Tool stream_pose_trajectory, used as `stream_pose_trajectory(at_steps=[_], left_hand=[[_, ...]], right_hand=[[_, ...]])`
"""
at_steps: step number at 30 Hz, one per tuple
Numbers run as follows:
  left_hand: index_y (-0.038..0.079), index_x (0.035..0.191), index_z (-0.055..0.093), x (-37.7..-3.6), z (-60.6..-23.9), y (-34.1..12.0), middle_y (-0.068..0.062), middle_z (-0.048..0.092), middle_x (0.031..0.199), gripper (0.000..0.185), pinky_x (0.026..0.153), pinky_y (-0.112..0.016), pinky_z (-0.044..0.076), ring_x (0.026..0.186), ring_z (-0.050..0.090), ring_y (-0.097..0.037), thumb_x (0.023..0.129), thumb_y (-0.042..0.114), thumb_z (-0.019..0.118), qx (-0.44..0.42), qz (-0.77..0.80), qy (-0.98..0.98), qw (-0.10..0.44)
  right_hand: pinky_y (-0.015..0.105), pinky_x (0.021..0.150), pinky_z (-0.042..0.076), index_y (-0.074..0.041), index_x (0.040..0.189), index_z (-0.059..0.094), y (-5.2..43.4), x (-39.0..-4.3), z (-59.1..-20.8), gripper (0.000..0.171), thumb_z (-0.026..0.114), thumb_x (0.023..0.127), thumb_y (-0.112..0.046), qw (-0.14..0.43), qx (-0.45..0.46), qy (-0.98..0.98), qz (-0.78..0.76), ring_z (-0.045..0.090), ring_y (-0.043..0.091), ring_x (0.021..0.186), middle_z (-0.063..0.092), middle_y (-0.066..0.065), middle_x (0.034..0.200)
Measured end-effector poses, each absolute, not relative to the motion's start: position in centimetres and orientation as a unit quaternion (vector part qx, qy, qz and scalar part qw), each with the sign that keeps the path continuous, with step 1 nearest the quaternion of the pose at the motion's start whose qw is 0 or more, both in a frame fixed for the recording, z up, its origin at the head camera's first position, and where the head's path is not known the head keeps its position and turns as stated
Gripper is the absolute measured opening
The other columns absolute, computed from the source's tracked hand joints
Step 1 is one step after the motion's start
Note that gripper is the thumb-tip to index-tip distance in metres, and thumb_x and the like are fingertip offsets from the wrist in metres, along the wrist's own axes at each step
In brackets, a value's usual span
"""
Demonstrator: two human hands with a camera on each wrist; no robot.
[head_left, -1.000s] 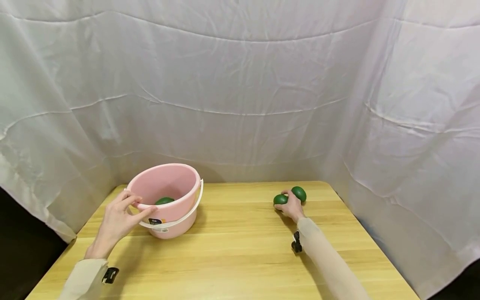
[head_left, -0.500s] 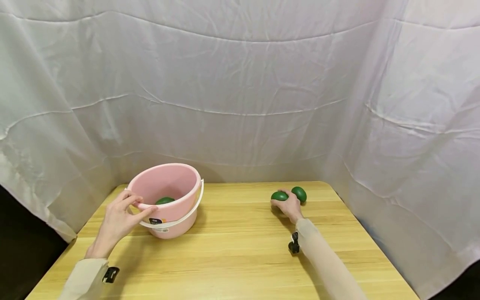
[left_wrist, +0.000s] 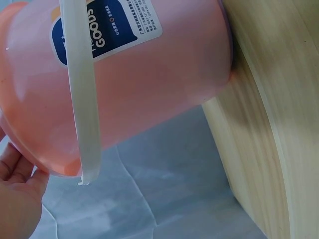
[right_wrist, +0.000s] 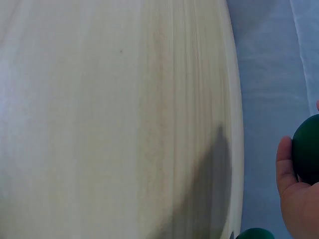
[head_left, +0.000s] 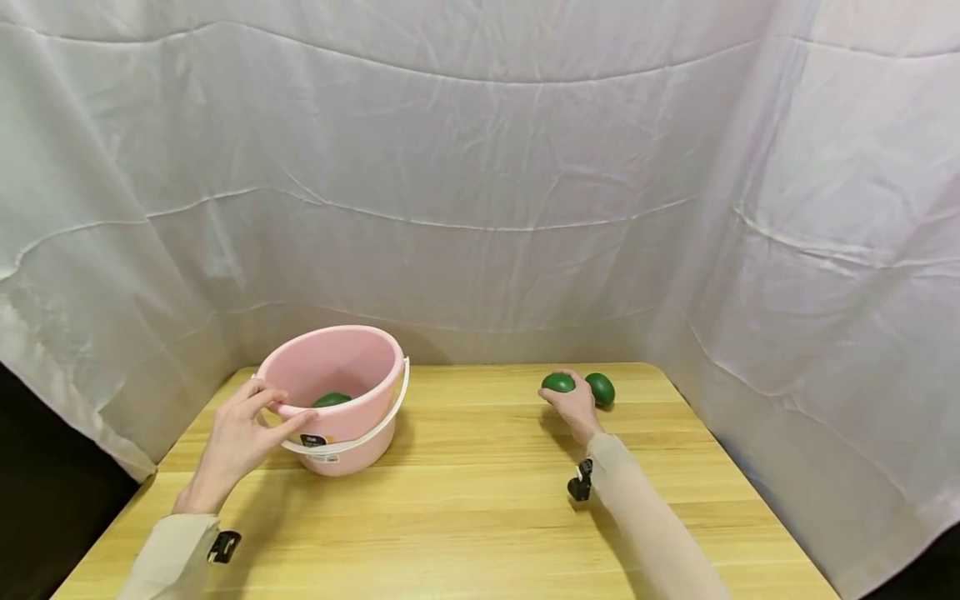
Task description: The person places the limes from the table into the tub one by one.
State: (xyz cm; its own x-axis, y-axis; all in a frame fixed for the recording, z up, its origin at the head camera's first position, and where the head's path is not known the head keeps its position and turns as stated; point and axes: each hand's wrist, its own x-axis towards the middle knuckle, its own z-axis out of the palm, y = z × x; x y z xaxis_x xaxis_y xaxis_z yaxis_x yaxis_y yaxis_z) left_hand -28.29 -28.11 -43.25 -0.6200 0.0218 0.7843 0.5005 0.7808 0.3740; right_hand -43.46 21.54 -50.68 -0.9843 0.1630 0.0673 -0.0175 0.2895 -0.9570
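A pink bucket with a white handle stands at the left of the table. My left hand grips its near left rim, the thumb lying along the outside. Inside the bucket lies a dark green oval fruit, partly hidden by the wall. At the back right, my right hand holds a smooth dark green oval fruit between thumb and fingers, above the table. Another green oval fruit rests on the table just right of that hand.
The wooden table spreads between both arms. White curtains hang behind and on both sides. A dark camera mount sits on the right wrist, and another mount on the left.
My right hand has raised the green oval fruit off the table and moved slightly left, away from the other one. My left hand has stayed on the bucket's rim.
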Motion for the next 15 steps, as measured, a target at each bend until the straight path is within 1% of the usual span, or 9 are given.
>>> stream_pose_trajectory(at_steps=[2, 5, 8, 12, 15], left_hand=[[0.007, 0.084, 0.07, -28.4, -43.2, -28.1, 0.003, 0.057, 0.087, 0.034, 0.059, -0.013, 0.035, 0.064, 0.049, -0.017, 0.06, 0.016, 0.093, -0.152, -0.293, -0.852, 0.407], [0.008, 0.084, 0.07, -28.4, -43.2, -28.1, 0.003, 0.057, 0.086, 0.034, 0.058, -0.014, 0.035, 0.063, 0.047, -0.01, 0.061, 0.017, 0.093, -0.151, -0.297, -0.853, 0.402], [0.008, 0.084, 0.07, -28.3, -43.4, -28.2, 0.002, 0.057, 0.086, 0.034, 0.058, -0.014, 0.036, 0.063, 0.046, -0.009, 0.061, 0.017, 0.093, -0.151, -0.298, -0.853, 0.4], [0.007, 0.083, 0.07, -28.5, -43.4, -28.4, 0.002, 0.056, 0.086, 0.034, 0.059, -0.015, 0.036, 0.065, 0.048, -0.017, 0.06, 0.016, 0.093, -0.154, -0.291, -0.851, 0.408], [0.007, 0.082, 0.07, -28.6, -43.3, -28.4, 0.002, 0.056, 0.085, 0.034, 0.06, -0.015, 0.035, 0.066, 0.049, -0.019, 0.059, 0.015, 0.093, -0.159, -0.287, -0.849, 0.414]], right_hand=[[0.049, 0.089, 0.052, -0.017, 0.135, 0.051, 21.3, -43.4, -50.4, 0.061, 0.078, 0.081, -0.023, 0.074, -0.038, -0.794, 0.602, 0.057, 0.033, 0.106, 0.052, 0.016, 0.128], [0.054, 0.094, 0.049, -0.017, 0.136, 0.05, 20.9, -43.2, -50.1, 0.062, 0.078, 0.082, -0.024, 0.064, -0.026, -0.788, 0.612, 0.056, 0.034, 0.108, 0.05, 0.017, 0.13], [0.053, 0.095, 0.049, -0.019, 0.136, 0.05, 20.3, -43.0, -49.7, 0.06, 0.078, 0.084, -0.024, 0.06, -0.011, -0.793, 0.606, 0.057, 0.034, 0.11, 0.049, 0.017, 0.131], [0.049, 0.09, 0.052, -0.02, 0.133, 0.052, 19.2, -43.2, -49.0, 0.056, 0.077, 0.083, -0.018, 0.07, 0.015, -0.801, 0.595, 0.059, 0.034, 0.108, 0.052, 0.017, 0.129], [0.049, 0.088, 0.053, -0.02, 0.131, 0.054, 18.3, -43.3, -48.5, 0.053, 0.076, 0.083, -0.013, 0.075, 0.033, -0.799, 0.596, 0.06, 0.034, 0.107, 0.052, 0.017, 0.128]])
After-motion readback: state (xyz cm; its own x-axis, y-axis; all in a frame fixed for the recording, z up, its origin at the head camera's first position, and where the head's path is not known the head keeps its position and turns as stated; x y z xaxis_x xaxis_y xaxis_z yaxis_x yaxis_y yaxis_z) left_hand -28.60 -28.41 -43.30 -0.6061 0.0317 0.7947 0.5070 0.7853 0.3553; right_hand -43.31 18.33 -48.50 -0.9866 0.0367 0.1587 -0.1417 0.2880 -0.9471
